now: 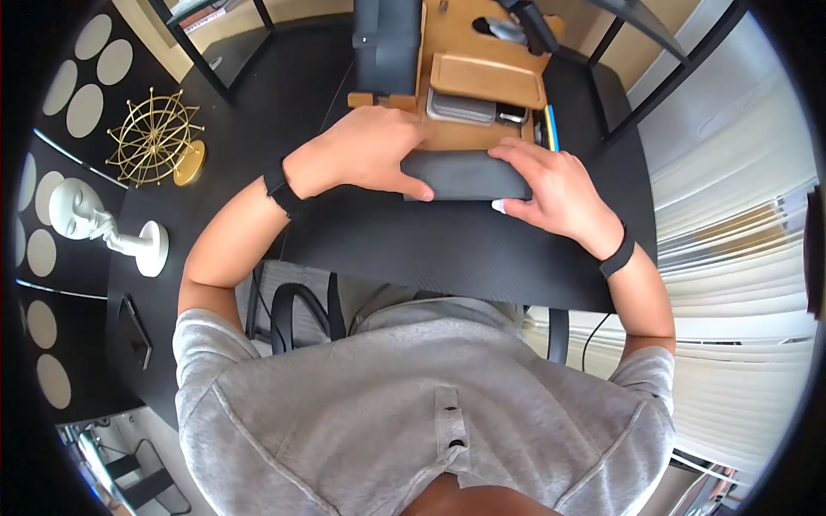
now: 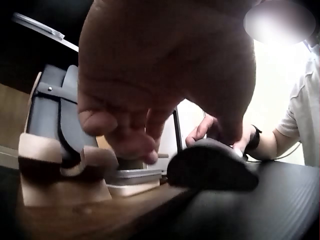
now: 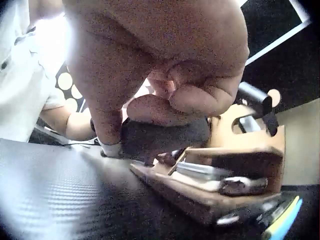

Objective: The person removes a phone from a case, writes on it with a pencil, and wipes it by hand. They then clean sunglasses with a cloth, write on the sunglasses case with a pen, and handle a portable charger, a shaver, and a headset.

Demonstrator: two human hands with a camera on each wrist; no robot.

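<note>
A dark grey glasses case (image 1: pixel 469 175) lies crosswise along the front of the wooden desk organizer (image 1: pixel 465 138). My right hand (image 1: pixel 555 189) grips its right part, thumb at the near edge and fingers over the far edge. At the other end, my left hand (image 1: pixel 370 155) has its thumb against the case. The left wrist view shows the left fingers (image 2: pixel 142 150) hanging loosely bent beyond the far edge, a little apart from it. That view also faces the rounded end of the case (image 2: pixel 212 167).
The organizer carries a small wooden tray (image 1: pixel 488 82) and a dark strapped case (image 1: pixel 387 52). On the left stand a gold wheel ornament (image 1: pixel 155 138) and a white head sculpture (image 1: pixel 151 248). A phone (image 1: pixel 135 331) lies near the desk's left edge. White blinds (image 1: pixel 731 258) hang at right.
</note>
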